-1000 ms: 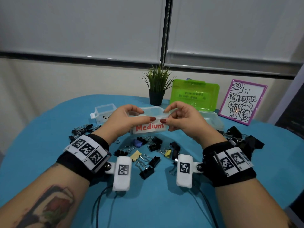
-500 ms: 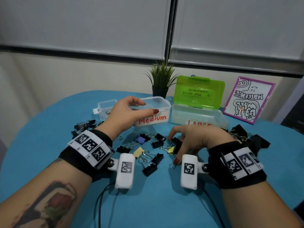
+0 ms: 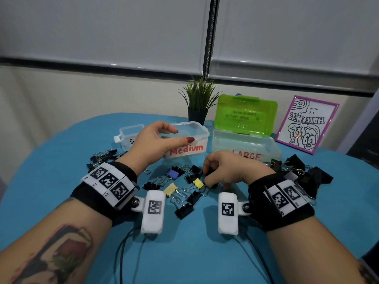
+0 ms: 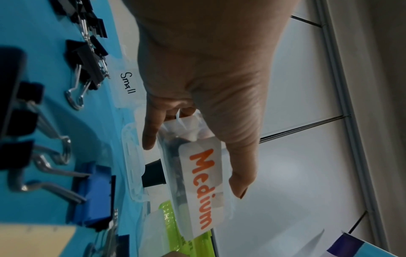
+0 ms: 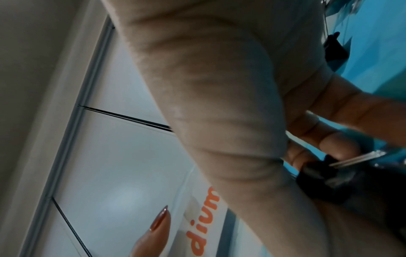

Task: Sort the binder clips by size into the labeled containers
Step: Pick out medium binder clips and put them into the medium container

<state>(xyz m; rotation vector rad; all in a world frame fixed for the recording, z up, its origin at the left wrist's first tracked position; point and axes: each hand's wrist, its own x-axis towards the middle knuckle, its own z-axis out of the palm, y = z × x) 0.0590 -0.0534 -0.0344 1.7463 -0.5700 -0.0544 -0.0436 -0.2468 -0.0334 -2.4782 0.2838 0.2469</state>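
Black clip (image 3: 209, 173) pinched in the right hand (image 3: 227, 171), which has dropped from the Medium box (image 3: 191, 138) to the desk (image 3: 61, 160) pile; the left hand (image 3: 155, 146) still grips that box, so filling can begin.

Both bare forearms wear a black wrist strap (image 3: 287, 203) carrying white tags printed with black square codes, a white camera box (image 3: 153, 211) on a ball joint with a dark cable, a forearm tattoo (image 3: 61, 253), red nails.
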